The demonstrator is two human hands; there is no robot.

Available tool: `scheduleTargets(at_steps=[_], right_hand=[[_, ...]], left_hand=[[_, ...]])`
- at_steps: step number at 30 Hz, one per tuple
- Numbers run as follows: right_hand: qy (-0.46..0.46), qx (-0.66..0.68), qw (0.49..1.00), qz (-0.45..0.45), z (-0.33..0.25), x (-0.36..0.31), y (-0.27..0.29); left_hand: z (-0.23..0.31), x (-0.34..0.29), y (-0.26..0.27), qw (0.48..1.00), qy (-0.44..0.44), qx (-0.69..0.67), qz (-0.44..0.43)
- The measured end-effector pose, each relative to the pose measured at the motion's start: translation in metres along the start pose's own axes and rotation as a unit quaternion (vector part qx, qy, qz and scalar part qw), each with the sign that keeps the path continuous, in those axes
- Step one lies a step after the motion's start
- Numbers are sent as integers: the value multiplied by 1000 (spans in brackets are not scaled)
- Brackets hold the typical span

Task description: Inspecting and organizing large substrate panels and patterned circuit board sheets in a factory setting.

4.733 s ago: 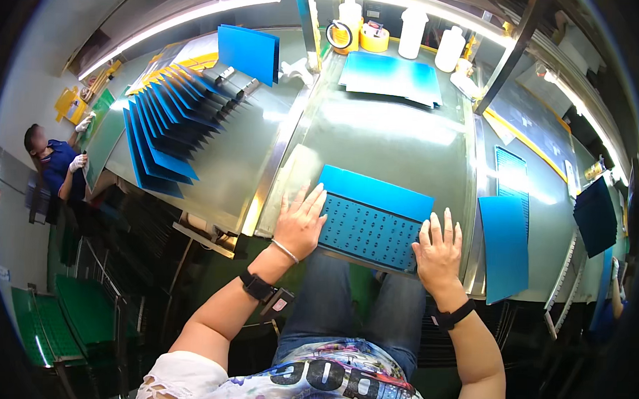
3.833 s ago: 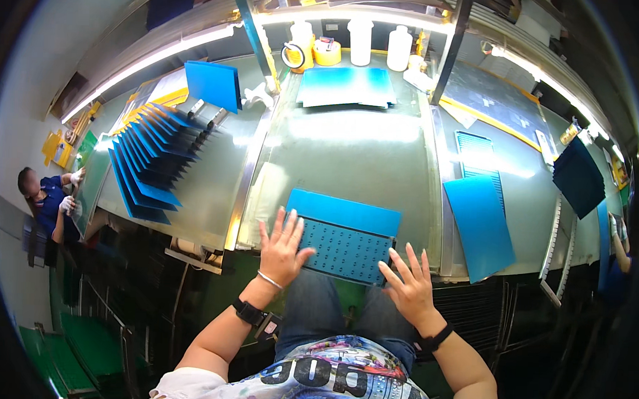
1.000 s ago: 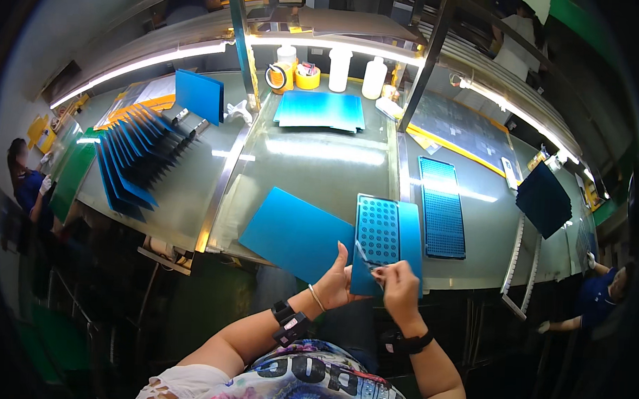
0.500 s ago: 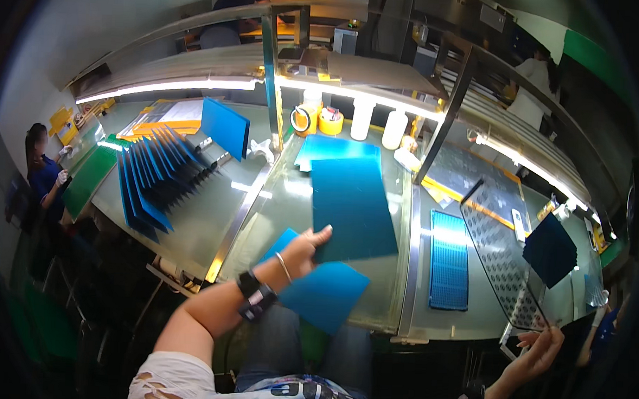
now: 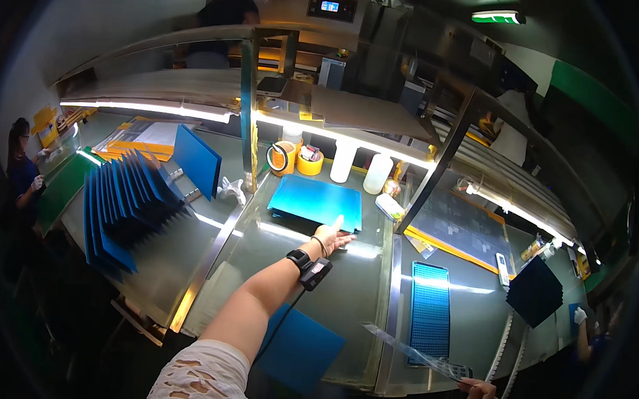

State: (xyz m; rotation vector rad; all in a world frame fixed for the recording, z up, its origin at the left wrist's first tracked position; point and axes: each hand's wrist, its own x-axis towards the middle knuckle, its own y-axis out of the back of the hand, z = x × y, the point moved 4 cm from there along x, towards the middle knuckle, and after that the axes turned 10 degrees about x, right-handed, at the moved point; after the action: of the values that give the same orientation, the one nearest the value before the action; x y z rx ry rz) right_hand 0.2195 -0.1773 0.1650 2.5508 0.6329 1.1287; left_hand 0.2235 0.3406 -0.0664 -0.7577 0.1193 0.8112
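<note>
A stack of blue panels (image 5: 316, 199) lies on the glass-topped table in front of me. At its near right corner is my left hand (image 5: 331, 239), fingers stretched out and apart, the thumb against the panels' edge. Low on the right, my right hand (image 5: 479, 398) pinches a clear sheet with dark spots (image 5: 430, 359), now seen nearly edge-on. Beyond that sheet lies a blue gridded panel (image 5: 430, 302). Another blue panel (image 5: 304, 348) is below my left forearm, near the table's front edge.
Many blue panels stand fanned in a rack (image 5: 126, 203) on the left. White bottles (image 5: 379, 173) and yellow tape rolls (image 5: 309, 161) stand at the back under a lit metal shelf (image 5: 379, 106). Dark panels (image 5: 535, 291) stand upright at right. Co-workers are at both sides and behind the shelf.
My left hand has moved away from me to the stack, and the blue panel it held now lies there. My right hand has lowered and tilted the spotted sheet. The view has shifted.
</note>
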Motion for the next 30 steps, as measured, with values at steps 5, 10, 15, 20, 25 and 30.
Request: scheduleTargets(at_steps=[5,10,15,20,25,30], right_hand=[[-8,20,1000,-10,4,3,-14],[-33,87,995,-42,5,-1,-30],[-58,117,990,-51,0,-13,-41],[-60,185,980,-45,-13,-16,-70],[-89,363,925,-75,-4,-32,-113],[-312,439,840,-72,5,-81,-180]], left_hand=[[44,-53,-10,591,-283,707,266],[67,-44,67,315,-379,817,299],[68,-40,82,385,-316,821,278],[60,-126,55,538,-308,761,191],[13,-300,56,853,141,476,-159],[-5,-398,96,949,134,267,-102]])
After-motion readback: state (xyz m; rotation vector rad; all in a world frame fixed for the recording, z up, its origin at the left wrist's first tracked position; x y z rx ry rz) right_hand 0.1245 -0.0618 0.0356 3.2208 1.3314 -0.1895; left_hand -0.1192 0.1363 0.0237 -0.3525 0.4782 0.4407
